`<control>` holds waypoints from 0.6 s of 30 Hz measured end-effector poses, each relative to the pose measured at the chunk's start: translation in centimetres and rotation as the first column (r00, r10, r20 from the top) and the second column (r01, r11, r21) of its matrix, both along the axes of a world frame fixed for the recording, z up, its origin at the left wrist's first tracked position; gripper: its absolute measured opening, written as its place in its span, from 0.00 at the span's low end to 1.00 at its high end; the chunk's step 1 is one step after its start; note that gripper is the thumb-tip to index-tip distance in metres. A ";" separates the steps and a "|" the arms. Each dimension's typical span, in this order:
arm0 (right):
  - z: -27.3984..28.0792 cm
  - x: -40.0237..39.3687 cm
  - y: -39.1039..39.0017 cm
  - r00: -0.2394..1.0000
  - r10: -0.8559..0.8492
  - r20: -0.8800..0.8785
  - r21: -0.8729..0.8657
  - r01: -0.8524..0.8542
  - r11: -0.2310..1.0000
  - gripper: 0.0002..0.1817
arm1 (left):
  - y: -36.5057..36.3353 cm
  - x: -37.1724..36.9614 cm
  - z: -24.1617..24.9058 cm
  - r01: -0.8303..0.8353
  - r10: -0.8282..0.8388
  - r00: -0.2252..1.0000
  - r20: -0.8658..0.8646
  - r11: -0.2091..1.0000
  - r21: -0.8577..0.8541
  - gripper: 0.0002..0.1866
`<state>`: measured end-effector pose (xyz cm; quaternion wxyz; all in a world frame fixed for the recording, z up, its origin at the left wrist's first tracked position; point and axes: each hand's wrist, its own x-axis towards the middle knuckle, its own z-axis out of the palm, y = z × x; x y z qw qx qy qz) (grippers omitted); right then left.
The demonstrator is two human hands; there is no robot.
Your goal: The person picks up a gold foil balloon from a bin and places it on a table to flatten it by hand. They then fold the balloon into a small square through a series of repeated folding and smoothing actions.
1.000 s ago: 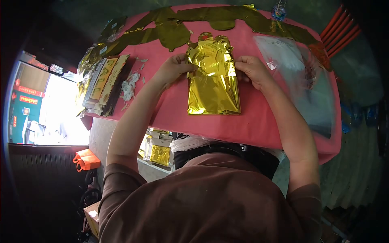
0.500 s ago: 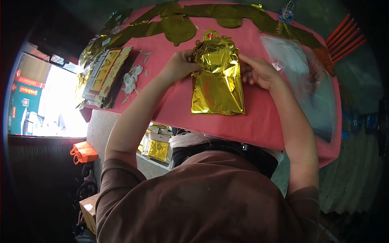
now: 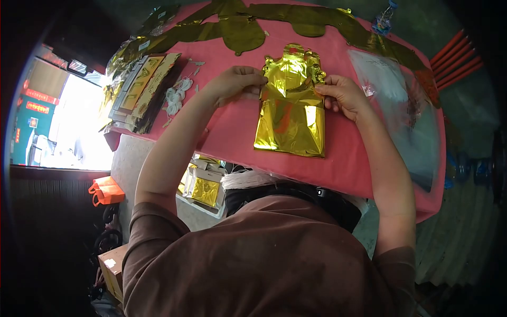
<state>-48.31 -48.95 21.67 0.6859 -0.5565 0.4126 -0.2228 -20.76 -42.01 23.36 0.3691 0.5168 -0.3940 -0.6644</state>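
Note:
A shiny gold foil packet (image 3: pixel 291 122) lies over the pink-covered table (image 3: pixel 222 138) in front of me, its crinkled, shaped top pointing away. My left hand (image 3: pixel 238 84) pinches its left edge near the top between thumb and fingers. At the opposite edge, my right hand (image 3: pixel 341 96) grips the foil with its thumb and forefinger, the other fingers curled beneath. The lower part of the packet is flat and roughly rectangular, with reddish reflections.
Dark gold foil cut-outs (image 3: pixel 243 35) stretch along the far edge. Printed card pieces (image 3: pixel 141 90) and a white string bundle (image 3: pixel 177 96) lie left; clear plastic bags (image 3: pixel 385 84) lie right. Below the table edge sits a box with gold packets (image 3: pixel 204 191). A plastic bottle (image 3: pixel 384 20) stands far right.
The foil packet now lies slightly tilted and a little further right in view. My right hand has closed on its edge, and its shaped top has folded or shifted.

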 end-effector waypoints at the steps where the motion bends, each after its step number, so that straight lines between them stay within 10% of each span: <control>1: 0.0 0.0 0.0 1.000 0.001 0.002 -0.004 -0.001 1.000 0.07 | -0.1 0.1 0.1 0.041 -0.037 0.995 0.091 0.998 -0.038 0.07; 18: 0.2 0.0 0.9 0.992 0.088 -0.093 -0.153 -0.102 0.983 0.07 | 2.3 -2.0 -0.8 0.252 0.192 0.683 0.705 0.843 -0.475 0.07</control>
